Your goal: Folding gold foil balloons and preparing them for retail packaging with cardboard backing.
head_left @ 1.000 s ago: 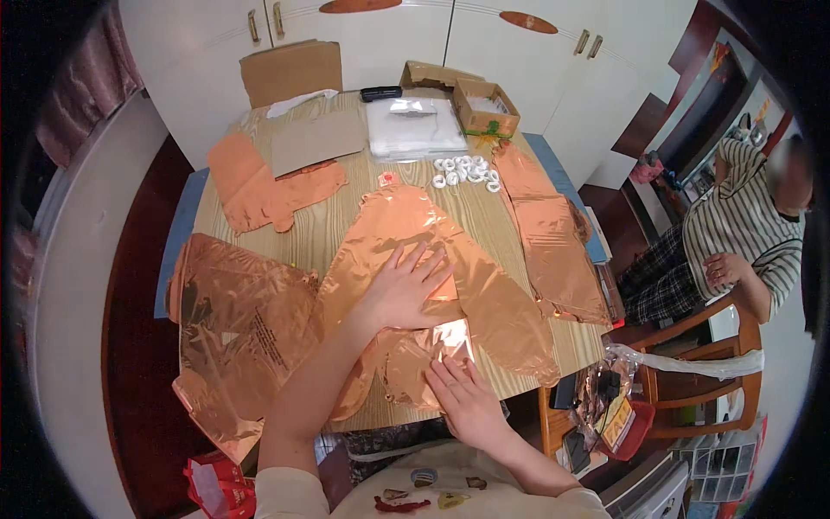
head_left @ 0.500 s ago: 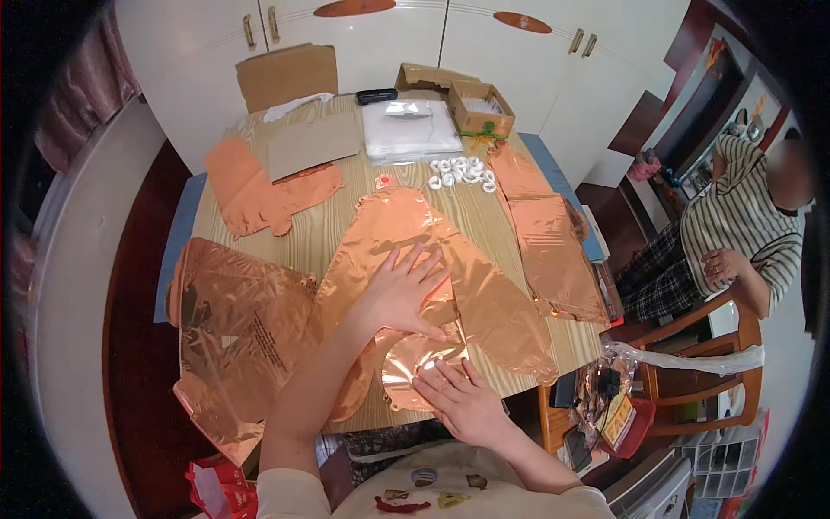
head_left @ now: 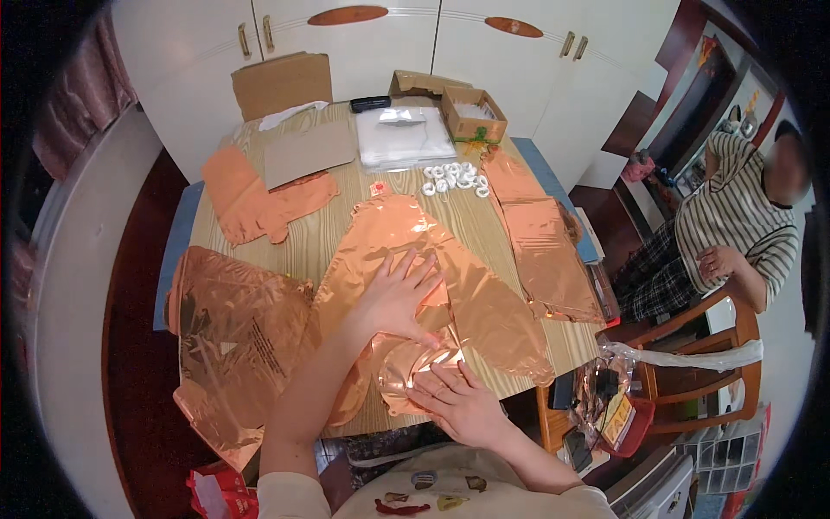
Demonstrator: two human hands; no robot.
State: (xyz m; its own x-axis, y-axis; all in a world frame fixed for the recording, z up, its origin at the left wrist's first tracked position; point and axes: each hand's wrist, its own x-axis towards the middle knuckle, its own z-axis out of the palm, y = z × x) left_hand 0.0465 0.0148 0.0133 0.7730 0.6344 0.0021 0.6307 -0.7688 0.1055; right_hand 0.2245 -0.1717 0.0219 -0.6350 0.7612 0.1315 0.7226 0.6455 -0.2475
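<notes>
A flat, uninflated rose-gold foil balloon [head_left: 484, 303] lies across the middle of the table, with a part folded over near the front edge. My left hand [head_left: 398, 298] rests spread on its middle, fingers apart and pointing away from me. My right hand [head_left: 458, 402] lies flat on the shiny folded part [head_left: 399, 376] by the front edge, fingers stretched out. Neither hand grips anything. Beside my left forearm is another creased foil balloon [head_left: 238, 320], partly hanging over the edge.
More foil lies at the right [head_left: 549, 251] and back left [head_left: 233, 195], the latter under a grey-brown card [head_left: 309, 154]. White ribbon rolls [head_left: 454, 177], clear plastic bags [head_left: 402, 143] and a cardboard box [head_left: 474, 117] stand behind. A person in a striped top [head_left: 735, 221] stands right, beyond a wooden chair [head_left: 748, 337].
The whole view has shifted slightly. Both hands stay on the balloon in nearly the same places, my right hand lying a little flatter on the folded part.
</notes>
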